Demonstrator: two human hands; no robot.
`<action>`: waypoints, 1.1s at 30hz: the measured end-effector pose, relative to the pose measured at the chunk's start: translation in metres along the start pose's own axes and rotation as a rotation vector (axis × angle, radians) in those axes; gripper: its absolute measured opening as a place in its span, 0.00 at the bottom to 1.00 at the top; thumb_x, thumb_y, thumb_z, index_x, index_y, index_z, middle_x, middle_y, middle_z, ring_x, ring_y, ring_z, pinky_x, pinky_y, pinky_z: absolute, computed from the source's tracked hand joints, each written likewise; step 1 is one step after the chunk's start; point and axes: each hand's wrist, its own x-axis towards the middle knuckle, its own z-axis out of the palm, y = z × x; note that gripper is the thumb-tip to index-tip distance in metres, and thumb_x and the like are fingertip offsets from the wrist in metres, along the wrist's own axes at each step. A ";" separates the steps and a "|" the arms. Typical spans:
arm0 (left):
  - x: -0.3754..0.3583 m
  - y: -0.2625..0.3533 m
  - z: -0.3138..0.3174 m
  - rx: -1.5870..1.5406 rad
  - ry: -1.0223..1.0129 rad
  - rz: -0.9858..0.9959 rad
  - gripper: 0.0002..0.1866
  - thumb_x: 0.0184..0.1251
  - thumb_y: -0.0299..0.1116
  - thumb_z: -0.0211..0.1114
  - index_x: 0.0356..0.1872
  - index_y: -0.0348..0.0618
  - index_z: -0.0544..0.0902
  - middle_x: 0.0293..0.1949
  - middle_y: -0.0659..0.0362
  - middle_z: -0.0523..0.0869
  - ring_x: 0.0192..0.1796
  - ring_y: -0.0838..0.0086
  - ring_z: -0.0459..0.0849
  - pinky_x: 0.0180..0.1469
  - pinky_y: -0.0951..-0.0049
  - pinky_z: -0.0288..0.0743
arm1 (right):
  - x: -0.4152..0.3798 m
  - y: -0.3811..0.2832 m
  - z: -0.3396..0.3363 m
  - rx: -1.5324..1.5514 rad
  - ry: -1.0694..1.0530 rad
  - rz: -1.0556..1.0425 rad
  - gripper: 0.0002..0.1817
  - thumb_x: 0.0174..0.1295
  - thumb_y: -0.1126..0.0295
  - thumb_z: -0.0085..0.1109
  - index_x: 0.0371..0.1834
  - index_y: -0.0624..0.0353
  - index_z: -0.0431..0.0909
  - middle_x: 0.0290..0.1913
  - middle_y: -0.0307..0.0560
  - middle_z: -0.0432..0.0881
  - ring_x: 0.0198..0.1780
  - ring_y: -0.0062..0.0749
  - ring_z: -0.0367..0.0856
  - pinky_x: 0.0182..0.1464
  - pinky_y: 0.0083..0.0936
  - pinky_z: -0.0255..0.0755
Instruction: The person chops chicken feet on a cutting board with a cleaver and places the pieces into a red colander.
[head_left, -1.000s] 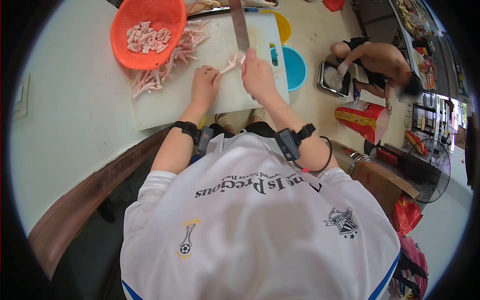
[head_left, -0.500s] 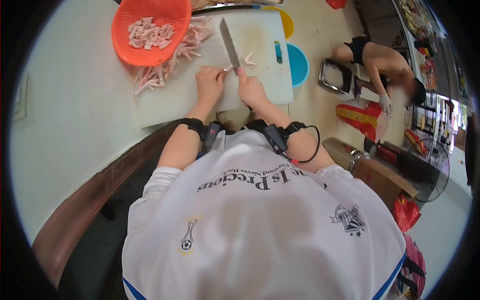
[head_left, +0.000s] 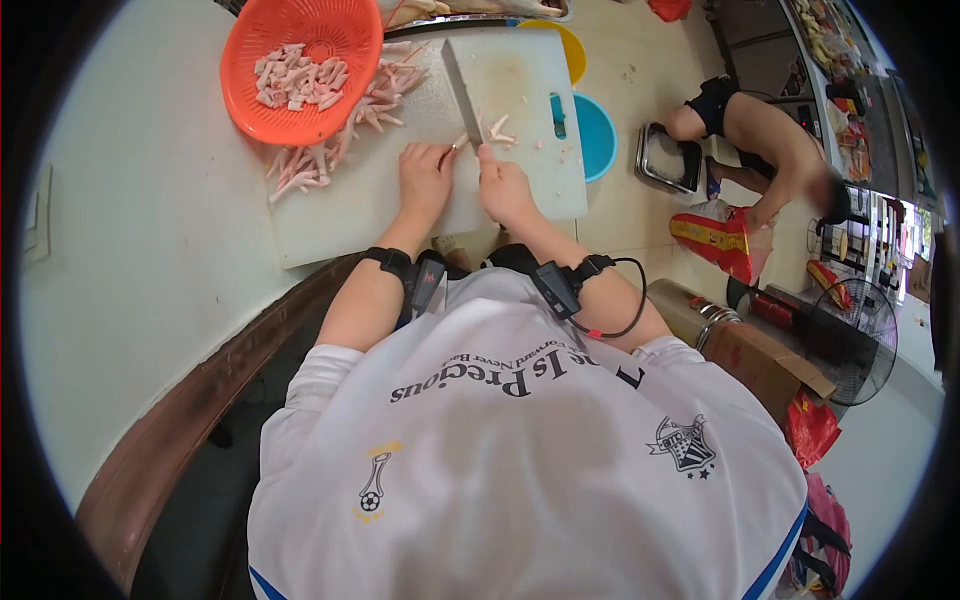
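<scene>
My right hand (head_left: 506,192) is closed around the handle of a knife (head_left: 460,95), its long blade pointing away from me over a white cutting board (head_left: 490,60). Just left of the blade, my left hand (head_left: 427,180) pinches the shank end of a chicken foot. The toes of that chicken foot (head_left: 498,131) spread out to the right of the blade, which crosses over it. More whole chicken feet (head_left: 375,105) lie heaped along the board's left side. An orange colander (head_left: 240,80) beside the heap holds cut chicken-foot pieces (head_left: 300,78).
Right of the board are a blue basin (head_left: 597,140) and a yellow basin (head_left: 570,50). A metal tray (head_left: 520,14) lies at the far edge. Another person (head_left: 775,125) bends over a red bag (head_left: 720,235) on the floor. A wall borders the left.
The toes on the right of the blade show more, and the knife stays across the chicken foot. The other person has bent lower, with a hand now at the bag.
</scene>
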 end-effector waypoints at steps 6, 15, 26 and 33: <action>0.037 0.013 -0.002 -0.029 0.076 0.081 0.06 0.61 0.28 0.72 0.38 0.40 0.88 0.35 0.53 0.87 0.44 0.55 0.84 0.50 0.57 0.75 | 0.013 -0.041 -0.039 0.130 -0.019 -0.094 0.40 0.80 0.44 0.37 0.26 0.71 0.81 0.26 0.72 0.81 0.35 0.72 0.83 0.41 0.52 0.75; 0.006 -0.002 -0.012 -0.025 -0.140 -0.003 0.06 0.59 0.29 0.73 0.36 0.42 0.88 0.35 0.54 0.85 0.43 0.56 0.81 0.50 0.58 0.75 | 0.004 -0.014 -0.034 0.178 -0.071 0.069 0.38 0.81 0.45 0.38 0.26 0.70 0.79 0.24 0.68 0.80 0.31 0.64 0.83 0.38 0.50 0.72; -0.002 -0.023 0.005 -0.046 -0.059 0.006 0.04 0.58 0.31 0.74 0.34 0.46 0.88 0.30 0.59 0.82 0.40 0.61 0.81 0.43 0.61 0.66 | 0.009 -0.061 -0.036 0.194 0.114 -0.278 0.36 0.82 0.48 0.37 0.28 0.69 0.81 0.25 0.69 0.80 0.33 0.67 0.83 0.38 0.52 0.72; -0.001 -0.010 0.001 0.100 -0.056 0.017 0.03 0.58 0.31 0.73 0.33 0.48 0.87 0.33 0.60 0.84 0.44 0.62 0.81 0.46 0.59 0.63 | 0.003 -0.007 0.001 -0.107 -0.071 0.045 0.40 0.80 0.44 0.36 0.30 0.70 0.85 0.34 0.76 0.83 0.44 0.74 0.84 0.50 0.54 0.76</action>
